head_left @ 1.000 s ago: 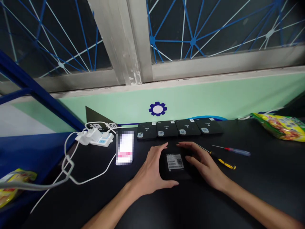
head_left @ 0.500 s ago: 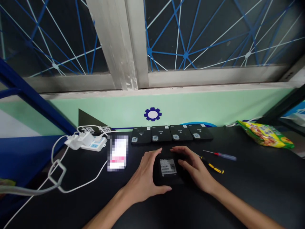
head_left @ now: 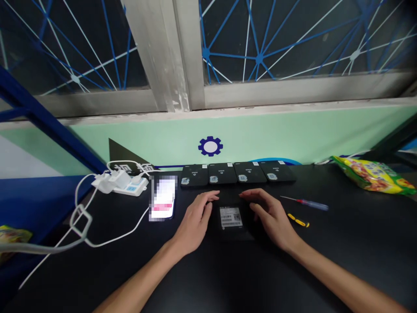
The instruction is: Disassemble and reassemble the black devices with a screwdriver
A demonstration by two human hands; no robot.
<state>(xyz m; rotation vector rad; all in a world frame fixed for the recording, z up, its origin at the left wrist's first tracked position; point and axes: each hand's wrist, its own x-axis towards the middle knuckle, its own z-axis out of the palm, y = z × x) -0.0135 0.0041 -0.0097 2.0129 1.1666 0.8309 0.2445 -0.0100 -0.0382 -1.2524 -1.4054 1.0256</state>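
A flat black device (head_left: 231,217) with a white printed label lies on the dark tabletop, its black edges hard to tell from the table. My left hand (head_left: 197,219) is beside it on the left, fingers stretched forward and holding nothing. On the other side, my right hand (head_left: 269,217) curves loosely with its fingers apart and nothing in them. Whether either hand touches the device's sides I cannot tell. Just right of that hand lies a yellow and black screwdriver (head_left: 298,220), partly hidden by the hand.
Several flat black devices (head_left: 221,174) stand in a row at the back, by the green wall. A phone (head_left: 163,198) with a blurred screen and a white power strip (head_left: 132,186) with cables are to the left. Another screwdriver (head_left: 312,204) and a snack bag (head_left: 374,175) lie right.
My left thumb has moved from the device's near edge up toward the fingers. My right hand has shifted slightly away to the right. The camera view has tilted a little downward.
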